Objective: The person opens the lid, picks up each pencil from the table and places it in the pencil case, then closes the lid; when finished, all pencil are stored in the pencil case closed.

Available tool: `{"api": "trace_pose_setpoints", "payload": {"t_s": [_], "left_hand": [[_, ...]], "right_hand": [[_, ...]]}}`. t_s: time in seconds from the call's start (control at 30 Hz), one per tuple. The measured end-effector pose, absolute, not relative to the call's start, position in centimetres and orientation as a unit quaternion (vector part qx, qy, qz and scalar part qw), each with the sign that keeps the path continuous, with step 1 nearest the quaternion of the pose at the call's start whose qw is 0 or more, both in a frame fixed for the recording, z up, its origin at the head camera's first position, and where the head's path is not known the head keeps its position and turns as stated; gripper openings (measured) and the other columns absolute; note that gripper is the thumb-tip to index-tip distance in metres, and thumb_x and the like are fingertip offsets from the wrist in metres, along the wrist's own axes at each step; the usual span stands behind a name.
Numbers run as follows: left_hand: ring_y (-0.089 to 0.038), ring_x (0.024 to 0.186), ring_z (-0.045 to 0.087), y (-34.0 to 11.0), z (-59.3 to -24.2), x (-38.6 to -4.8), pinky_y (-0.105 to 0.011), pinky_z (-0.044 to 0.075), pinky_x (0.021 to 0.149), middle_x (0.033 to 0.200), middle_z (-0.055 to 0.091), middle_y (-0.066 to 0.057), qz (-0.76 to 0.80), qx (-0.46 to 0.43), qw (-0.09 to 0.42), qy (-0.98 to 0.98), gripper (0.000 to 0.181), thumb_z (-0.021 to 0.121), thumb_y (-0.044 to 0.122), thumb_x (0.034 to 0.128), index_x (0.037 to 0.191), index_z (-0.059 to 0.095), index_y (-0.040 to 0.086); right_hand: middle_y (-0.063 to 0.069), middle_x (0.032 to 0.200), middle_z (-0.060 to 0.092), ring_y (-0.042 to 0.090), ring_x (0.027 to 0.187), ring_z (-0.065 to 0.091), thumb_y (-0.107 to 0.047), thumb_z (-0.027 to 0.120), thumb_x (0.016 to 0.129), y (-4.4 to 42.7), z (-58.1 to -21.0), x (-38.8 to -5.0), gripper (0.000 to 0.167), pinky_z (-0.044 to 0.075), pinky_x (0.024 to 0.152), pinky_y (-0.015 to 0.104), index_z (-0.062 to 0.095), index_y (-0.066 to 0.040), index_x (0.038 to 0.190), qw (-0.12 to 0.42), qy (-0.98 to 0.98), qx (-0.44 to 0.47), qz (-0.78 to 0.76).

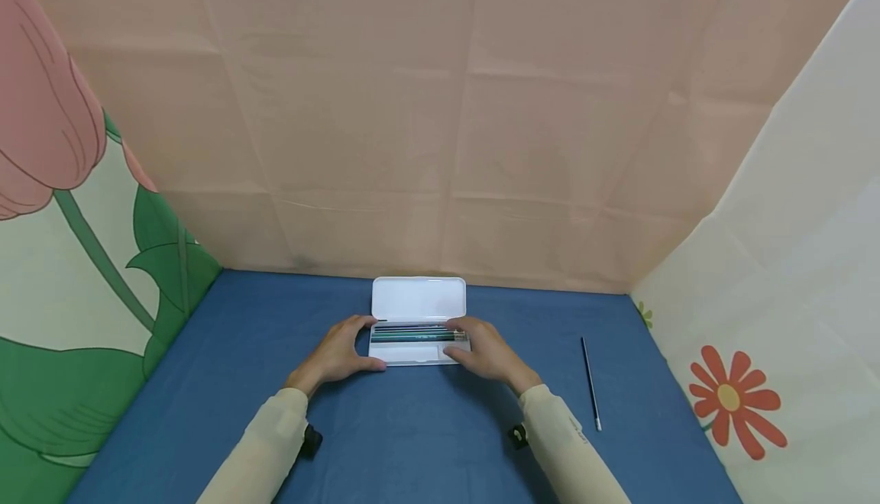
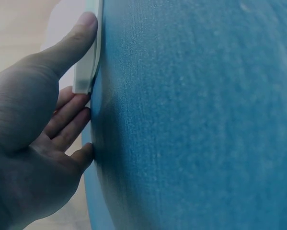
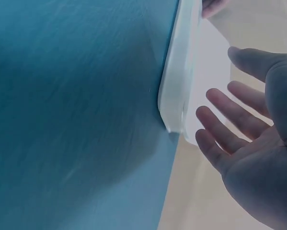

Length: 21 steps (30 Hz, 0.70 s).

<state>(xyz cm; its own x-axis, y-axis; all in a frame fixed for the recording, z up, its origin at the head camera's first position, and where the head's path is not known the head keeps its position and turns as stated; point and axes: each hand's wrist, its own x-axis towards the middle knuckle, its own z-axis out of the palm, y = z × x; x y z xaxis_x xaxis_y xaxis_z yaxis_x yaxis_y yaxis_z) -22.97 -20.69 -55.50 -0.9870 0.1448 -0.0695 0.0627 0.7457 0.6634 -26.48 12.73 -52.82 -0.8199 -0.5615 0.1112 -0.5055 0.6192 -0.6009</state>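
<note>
A white pencil case lies on the blue table with its lid raised at the back. Several dark and green pencils lie side by side in it. My left hand holds the case's left end, thumb along the front edge and fingers towards the back; the left wrist view shows this thumb against the case's side. Over the right end, my right hand hovers with fingers apart. In the right wrist view, its fingers are spread and hold nothing, away from the case wall.
A single dark pencil with a pale end lies on the blue cloth to the right. A beige backdrop stands behind the table, with printed panels at both sides.
</note>
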Motion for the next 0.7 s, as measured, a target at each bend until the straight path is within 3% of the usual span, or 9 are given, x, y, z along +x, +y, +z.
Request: {"api": "trace_pose_setpoints", "payload": {"t_s": [0.2, 0.7], "left_hand": [[-0.050, 0.162, 0.046, -20.7, -55.5, -22.9, -0.073, 0.039, 0.132, 0.173, 0.050, -0.024, 0.352, 0.055, 0.059, 0.933, 0.100, 0.102, 0.044, 0.0844, 0.165, 0.054, 0.007], [-0.050, 0.163, 0.044, -20.6, -55.7, -23.0, -0.073, 0.038, 0.133, 0.175, 0.049, -0.023, 0.354, 0.053, 0.060, 0.932, 0.101, 0.101, 0.046, 0.0848, 0.166, 0.053, 0.009]], "right_hand": [[0.015, 0.156, 0.070, 0.038, 0.148, 0.065, -0.024, 0.082, 0.105, 15.2, -53.0, -25.0, 0.053, 0.053, 0.124, 0.063, 0.068, -0.005, 0.152, 0.030, 0.904, -0.278, -0.323], [0.010, 0.154, 0.071, 0.036, 0.144, 0.068, -0.026, 0.086, 0.104, 22.6, -53.8, -21.9, 0.060, 0.057, 0.118, 0.063, 0.064, -0.009, 0.157, -0.008, 0.926, -0.225, -0.305]]}}
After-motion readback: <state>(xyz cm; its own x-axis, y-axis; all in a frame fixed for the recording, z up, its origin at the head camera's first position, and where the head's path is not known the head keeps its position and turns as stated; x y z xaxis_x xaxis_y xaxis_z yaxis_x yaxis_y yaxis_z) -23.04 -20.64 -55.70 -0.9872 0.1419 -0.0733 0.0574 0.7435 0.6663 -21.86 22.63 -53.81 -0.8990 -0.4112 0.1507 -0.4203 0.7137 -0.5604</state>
